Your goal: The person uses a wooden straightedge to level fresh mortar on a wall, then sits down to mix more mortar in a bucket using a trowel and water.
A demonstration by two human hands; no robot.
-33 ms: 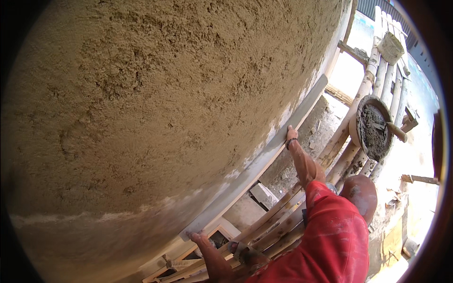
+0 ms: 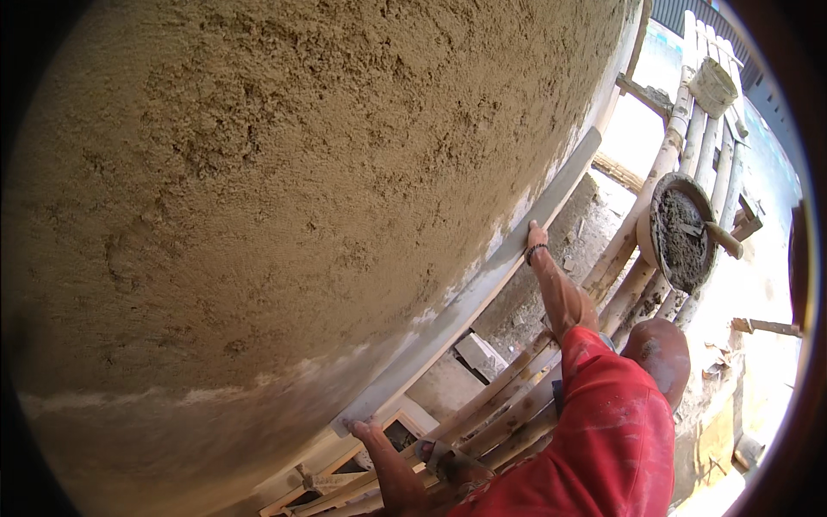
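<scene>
A long grey plasterer's straightedge [image 2: 448,332] lies along the lower edge of a wall of rough, wet brown plaster [image 2: 293,189]. My left hand [image 2: 360,428] grips its near end, fingers curled round the edge. Further up, towards its far end, my right hand [image 2: 536,236], with a dark bracelet at the wrist, is closed on the same straightedge. Its side against the plaster is partly hidden, as are some fingertips.
Below me runs a scaffold of round wooden poles [image 2: 620,302]. On it, to the right, sits a basin [image 2: 644,237] of grey mortar with a trowel [image 2: 725,241] in it. A mortar-stained bucket [image 2: 713,89] stands farther off. Rubble and a pale block [image 2: 482,355] lie underneath.
Both hands and the straightedge have shifted slightly up and to the right along the wall's edge. My grip looks the same.
</scene>
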